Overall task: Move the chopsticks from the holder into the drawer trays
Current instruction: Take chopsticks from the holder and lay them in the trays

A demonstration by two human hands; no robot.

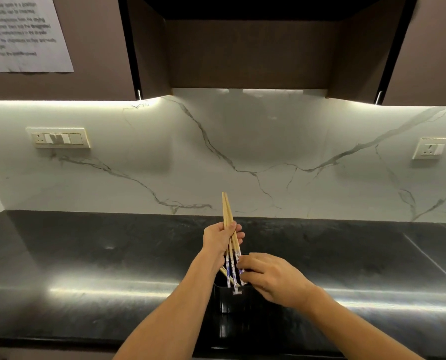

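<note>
My left hand (218,240) grips a bundle of wooden chopsticks (227,211) with blue-and-white patterned ends, their plain tips pointing up toward the wall. The patterned ends hang over a black holder (233,298) that stands on the dark counter near its front edge. My right hand (271,278) rests on the holder's right rim, with its fingers closed around the patterned ends of the chopsticks there. Another chopstick end or two shows inside the holder on the left. The drawer and its trays are out of view.
The glossy black counter (86,255) runs left and right, backed by a white marble wall. Switch plates sit on the wall at left (58,137) and right (430,148). Dark upper cabinets hang overhead, with a printed paper sheet (24,32) taped on the left one.
</note>
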